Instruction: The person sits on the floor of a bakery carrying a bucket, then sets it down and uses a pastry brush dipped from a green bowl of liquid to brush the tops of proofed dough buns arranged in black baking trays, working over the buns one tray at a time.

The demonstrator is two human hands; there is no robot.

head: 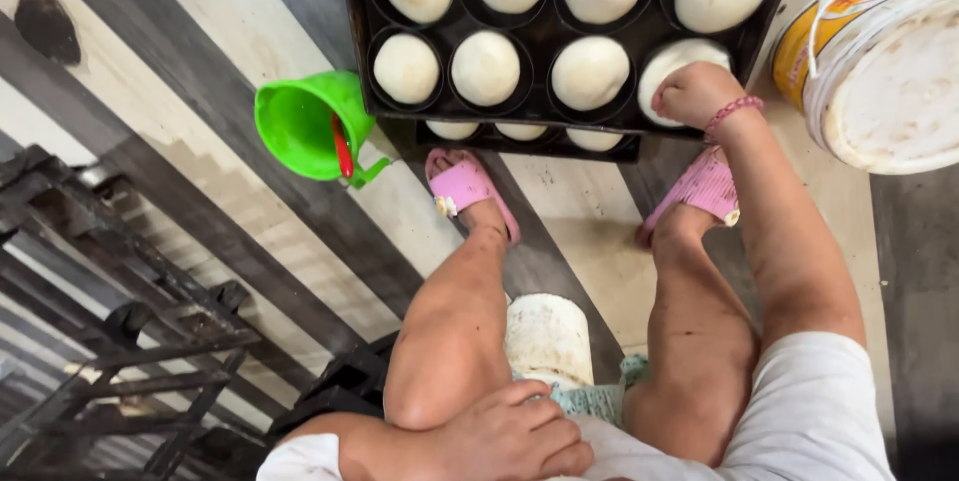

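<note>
Dough round [671, 63] half hidden under right hand [694, 91]; lower tray [619, 149] mostly covered.

A baking tray [355, 21] of dough rounds [485, 68] lies on the floor [200, 121] ahead of a seated person's feet. A small cup [305, 124] sits just left of the tray, a large bucket [879, 71] to its right. The right hand [694, 91] rests on the tray's near-right dough piece [674, 56]; the left hand [509, 436] lies on the left knee.
</note>
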